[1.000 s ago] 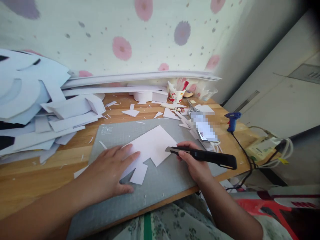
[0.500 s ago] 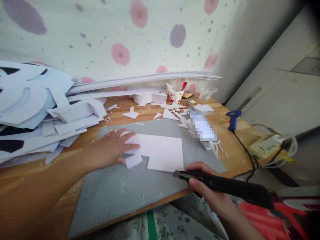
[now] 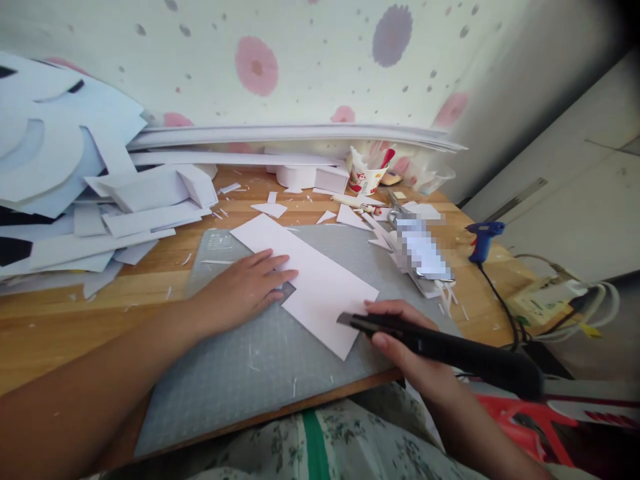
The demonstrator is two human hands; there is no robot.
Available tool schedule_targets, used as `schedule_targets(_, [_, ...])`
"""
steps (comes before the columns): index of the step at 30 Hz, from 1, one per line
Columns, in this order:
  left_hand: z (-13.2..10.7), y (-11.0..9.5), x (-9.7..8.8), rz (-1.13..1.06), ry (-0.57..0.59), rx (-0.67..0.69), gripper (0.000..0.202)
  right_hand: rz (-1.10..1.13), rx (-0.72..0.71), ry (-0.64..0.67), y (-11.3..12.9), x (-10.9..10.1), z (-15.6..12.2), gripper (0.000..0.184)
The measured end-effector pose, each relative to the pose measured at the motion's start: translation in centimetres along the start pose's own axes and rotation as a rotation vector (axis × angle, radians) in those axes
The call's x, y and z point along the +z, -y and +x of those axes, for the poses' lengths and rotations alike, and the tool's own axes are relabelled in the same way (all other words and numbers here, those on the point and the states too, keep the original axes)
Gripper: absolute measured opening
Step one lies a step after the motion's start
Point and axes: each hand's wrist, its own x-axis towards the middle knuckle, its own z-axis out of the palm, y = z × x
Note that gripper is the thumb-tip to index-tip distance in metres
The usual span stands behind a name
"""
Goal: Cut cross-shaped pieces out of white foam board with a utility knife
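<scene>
A white foam-board piece (image 3: 320, 273) with a notch in its near edge lies slantwise on the grey cutting mat (image 3: 225, 380). My left hand (image 3: 255, 283) rests on its left part, fingers spread and holding nothing. In my right hand (image 3: 410, 340) is a black utility knife (image 3: 450, 350) with its blade out. The blade tip is over the board's right part; whether it touches the surface I cannot tell. My left palm covers part of the board's near left side.
Cut white pieces (image 3: 150, 193) are heaped at the left. A phone (image 3: 425, 250), its screen blurred, and scraps lie right of the mat's middle. A blue glue gun (image 3: 483, 240) stands by a power strip (image 3: 535, 300). Behind is a paper cup (image 3: 367, 180).
The board has turned clockwise on the mat, its left end now farther back. My left hand has shifted along with it, and the knife in my right hand now overlaps the board.
</scene>
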Motion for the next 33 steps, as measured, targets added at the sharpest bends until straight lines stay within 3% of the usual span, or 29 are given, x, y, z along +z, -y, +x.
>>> schedule_targets(3, [-0.1,1.3,0.5,-0.034,-0.02,0.038,0.042,-0.025,0.054,-0.131,-1.0,0.1,1.5,0.025])
schedule_targets(6, [0.0,2.0,0.8,-0.042,-0.025,0.058,0.046,-0.016,0.133,-0.12,-1.2,0.2,2.1,0.026])
schedule_targets(13, [0.2,1.0,-0.4,0.059,-0.182,-0.07,0.036,-0.063,0.152,-0.185,-0.8,0.4,1.8,0.028])
schedule_targets(17, [-1.6,-0.6,-1.9,-0.017,-0.076,-0.077,0.023,-0.078,0.062,-0.117,0.9,2.1,2.7,0.026])
schedule_targets(19, [-2.7,-1.2,-2.0,-0.057,-0.064,-0.016,0.027,-0.112,0.038,-0.089,1.8,3.2,3.0,0.024])
schedule_targets(22, [-3.6,-1.6,-1.4,-0.07,-0.125,0.058,0.039,-0.132,0.055,-0.075,2.5,4.6,3.1,0.023])
schedule_targets(27, [-3.0,-2.2,-0.2,-0.066,-0.222,0.119,0.031,-0.119,0.035,-0.024,2.4,5.6,4.1,0.022])
schedule_targets(33, [-2.9,-3.2,0.4,-0.01,-0.326,0.141,0.035,-0.163,-0.048,0.019,2.7,6.5,5.7,0.021])
